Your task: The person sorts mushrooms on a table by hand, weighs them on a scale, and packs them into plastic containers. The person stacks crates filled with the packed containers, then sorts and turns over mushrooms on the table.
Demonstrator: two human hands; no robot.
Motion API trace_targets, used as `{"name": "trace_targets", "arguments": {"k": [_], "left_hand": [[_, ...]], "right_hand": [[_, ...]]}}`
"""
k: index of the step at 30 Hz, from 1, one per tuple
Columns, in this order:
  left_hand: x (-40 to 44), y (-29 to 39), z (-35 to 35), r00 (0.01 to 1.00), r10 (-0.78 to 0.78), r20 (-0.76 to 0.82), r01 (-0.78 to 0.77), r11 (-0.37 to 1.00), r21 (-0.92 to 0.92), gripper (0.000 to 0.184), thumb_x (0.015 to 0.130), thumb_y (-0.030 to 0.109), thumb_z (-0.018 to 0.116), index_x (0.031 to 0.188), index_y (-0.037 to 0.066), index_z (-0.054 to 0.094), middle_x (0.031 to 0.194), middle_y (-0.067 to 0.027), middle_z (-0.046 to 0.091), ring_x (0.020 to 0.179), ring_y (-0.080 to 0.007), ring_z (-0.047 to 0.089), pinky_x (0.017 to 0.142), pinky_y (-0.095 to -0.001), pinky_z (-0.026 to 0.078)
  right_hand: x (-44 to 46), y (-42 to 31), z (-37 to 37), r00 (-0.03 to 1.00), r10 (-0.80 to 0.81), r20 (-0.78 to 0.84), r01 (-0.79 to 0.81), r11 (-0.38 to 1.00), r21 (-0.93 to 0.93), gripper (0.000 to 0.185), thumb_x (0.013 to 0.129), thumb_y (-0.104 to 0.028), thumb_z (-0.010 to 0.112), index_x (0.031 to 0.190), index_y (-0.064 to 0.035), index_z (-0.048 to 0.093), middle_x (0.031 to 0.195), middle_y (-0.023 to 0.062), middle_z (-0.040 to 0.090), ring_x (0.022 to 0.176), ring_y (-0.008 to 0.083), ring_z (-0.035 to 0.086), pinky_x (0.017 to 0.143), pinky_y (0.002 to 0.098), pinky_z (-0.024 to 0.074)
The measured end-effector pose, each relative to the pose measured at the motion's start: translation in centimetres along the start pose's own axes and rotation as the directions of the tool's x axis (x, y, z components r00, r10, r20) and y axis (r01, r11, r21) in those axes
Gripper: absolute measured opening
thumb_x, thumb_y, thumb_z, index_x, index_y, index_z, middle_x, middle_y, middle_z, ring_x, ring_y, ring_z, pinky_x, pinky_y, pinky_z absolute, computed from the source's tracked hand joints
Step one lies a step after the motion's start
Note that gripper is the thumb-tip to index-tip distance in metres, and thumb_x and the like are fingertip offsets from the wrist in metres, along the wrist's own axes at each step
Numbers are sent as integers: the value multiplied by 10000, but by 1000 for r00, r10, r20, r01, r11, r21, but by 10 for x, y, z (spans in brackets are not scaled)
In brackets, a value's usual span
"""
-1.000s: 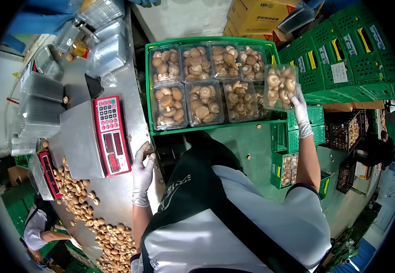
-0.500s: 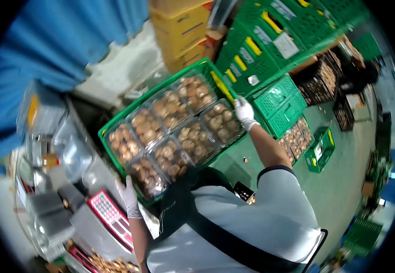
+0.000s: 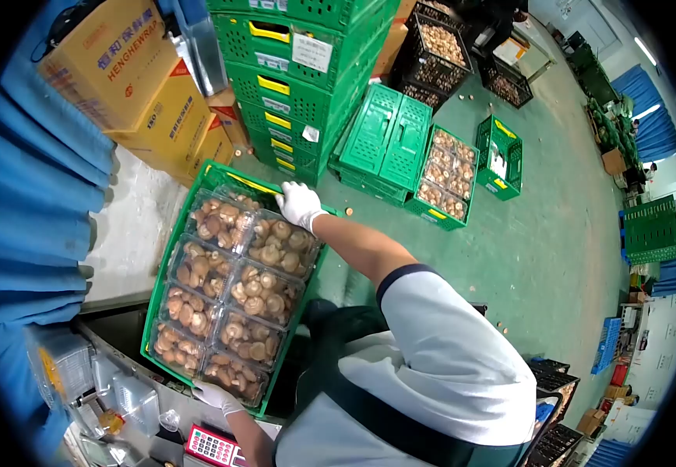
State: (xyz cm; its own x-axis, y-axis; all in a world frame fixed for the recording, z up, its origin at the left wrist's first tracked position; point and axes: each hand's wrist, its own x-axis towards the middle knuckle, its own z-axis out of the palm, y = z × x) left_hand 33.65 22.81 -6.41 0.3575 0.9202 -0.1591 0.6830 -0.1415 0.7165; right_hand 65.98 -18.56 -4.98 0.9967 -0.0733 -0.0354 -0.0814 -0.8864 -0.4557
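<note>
A green plastic crate [image 3: 160, 300] is held in front of my body, filled with two rows of clear plastic boxes of brown mushrooms [image 3: 258, 291]. My right hand [image 3: 301, 205], in a white glove, is closed on the rim of its far end, beside a yellow handle strip [image 3: 237, 177]. At the near end my left hand [image 3: 215, 396], also gloved, holds the rim, its fingertips partly hidden under the crate. Just below that hand a scale with a red keypad [image 3: 212, 447] sits on the bench.
Stacked green crates [image 3: 295, 86] and cardboard boxes [image 3: 170, 117] stand ahead. Lidded crates [image 3: 381, 140], an open crate of packed mushrooms [image 3: 447, 175] and another green crate [image 3: 500, 158] rest on the green floor [image 3: 462, 268]. Clear plastic containers [image 3: 124, 393] lie at lower left, near a blue curtain [image 3: 34, 210].
The view has swung to the right. The crate, held in both hands, now appears lower and further left and turned more lengthwise to me. More of the floor and the crate stack shows.
</note>
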Motion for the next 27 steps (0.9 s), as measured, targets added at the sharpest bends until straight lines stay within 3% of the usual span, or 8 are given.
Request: {"name": "trace_targets", "arguments": {"k": [2,7,10,11,15,19,21,27], "left_hand": [[1,-5,-5,999,-34,24,35,998,-45,595,1014,404,435,1323,-103,471,1296,-308,528,1112,-380,556,996,-412,435],[49,-48,12,993,-81,91,109,928,-357,614,1001,430,466,1356,-70,482,1348,-209,549,1093,-282,572,958,-364,461],[39,-33,15,984,-151,88,173,919,-355,555,991,421,484,1297,-37,547,1225,-142,619,1025,-250,587,908,-387,489],[31,-15,23,979,-169,114,199,912,-358,551,991,422,484,1292,-35,550,1219,-141,620,1020,-249,588,903,-386,490],[9,36,54,957,-181,227,251,907,-338,537,990,424,484,1269,-29,563,1194,-136,625,999,-245,593,883,-384,495],[-11,88,79,916,-130,380,259,915,-310,525,990,426,484,1246,-23,576,1169,-131,630,978,-241,598,863,-382,499],[-17,106,89,879,-113,464,272,916,-293,519,989,427,484,1234,-19,582,1157,-129,633,968,-238,600,853,-381,502],[-22,128,117,705,-48,708,295,927,-232,502,989,430,484,1200,-10,601,1119,-122,640,936,-232,608,823,-378,509]], "right_hand": [[6,3,0,998,1,67,-5,998,55,358,942,-346,523,1131,-49,584,1093,179,630,1021,374,597,862,484,502],[20,12,20,983,-136,-122,140,990,24,360,944,-354,497,1083,-36,590,990,205,644,1106,368,551,898,506,462],[19,13,7,984,-179,-11,179,978,104,304,922,-309,529,1046,-38,590,1070,213,643,992,393,603,853,503,476],[21,15,12,981,-187,-53,192,974,119,280,903,-292,552,1041,-52,591,935,184,657,940,384,610,816,513,481],[36,26,-7,965,-155,214,102,965,240,264,902,-323,545,1002,-94,627,957,176,686,970,404,610,842,518,495],[57,45,-24,897,36,441,-164,953,256,469,816,-462,597,1142,-140,699,1147,173,670,1100,362,621,970,419,489],[59,84,-17,919,-27,394,-108,943,316,506,807,-482,605,1166,-136,691,1148,169,673,1089,350,631,968,405,489],[-46,195,-113,880,378,287,-454,848,273,548,770,-490,669,1072,-36,711,1000,208,702,976,337,675,892,392,513]]}}
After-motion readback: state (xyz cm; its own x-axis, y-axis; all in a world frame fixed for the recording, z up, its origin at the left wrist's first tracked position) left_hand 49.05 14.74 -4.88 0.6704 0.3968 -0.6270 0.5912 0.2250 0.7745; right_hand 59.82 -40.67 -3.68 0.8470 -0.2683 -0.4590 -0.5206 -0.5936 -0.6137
